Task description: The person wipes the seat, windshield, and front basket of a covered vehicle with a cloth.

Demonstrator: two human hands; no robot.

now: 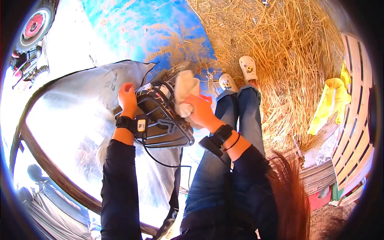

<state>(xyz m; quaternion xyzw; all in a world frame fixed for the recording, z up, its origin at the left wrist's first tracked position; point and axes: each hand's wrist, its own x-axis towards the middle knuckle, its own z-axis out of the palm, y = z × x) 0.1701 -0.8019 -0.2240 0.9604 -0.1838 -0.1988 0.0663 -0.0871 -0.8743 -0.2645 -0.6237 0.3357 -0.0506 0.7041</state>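
Observation:
A black wire rack or basket (170, 138) stands before me, with greyish and brown things inside that I cannot make out. My left hand (127, 99) is at its left side, fingers curled in; what they hold, if anything, is hidden. On the right side of the rack, my right hand (201, 112) grips a cream-coloured cloth (186, 86), bunched up and rising above the fingers. Each wrist wears a black band with a small box, and a black cable (160, 163) runs from near the left one.
A grey sheet (100, 86) with a dark edge spreads at left, beside a brown curved bar (56, 170). Blue sheeting (160, 24) and straw (288, 60) cover the ground ahead. A yellow cloth (330, 102) lies by wooden slats (352, 128). A vehicle wheel (34, 26) stands upper left.

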